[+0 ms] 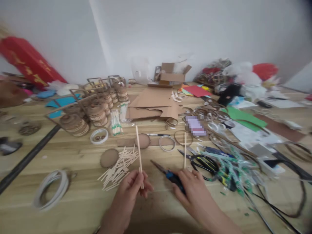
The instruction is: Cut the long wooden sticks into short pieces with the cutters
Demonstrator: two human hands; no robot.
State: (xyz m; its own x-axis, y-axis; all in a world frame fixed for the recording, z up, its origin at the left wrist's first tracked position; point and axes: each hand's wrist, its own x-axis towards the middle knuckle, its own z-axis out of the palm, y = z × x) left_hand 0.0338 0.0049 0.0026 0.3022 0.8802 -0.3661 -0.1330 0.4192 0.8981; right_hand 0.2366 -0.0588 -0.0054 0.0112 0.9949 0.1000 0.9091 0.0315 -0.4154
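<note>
One thin stick (138, 146) sits pinched in my left hand (136, 184), my right hand (191, 188) grips a blue-handled tool (173, 178) plus another stick (185, 151), messy stick pile (122, 165) just left.

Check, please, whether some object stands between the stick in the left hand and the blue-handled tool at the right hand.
Nothing visible stands between the stick in the left hand and the blue-handled tool at the right hand; only tabletop shows in that gap.
</note>
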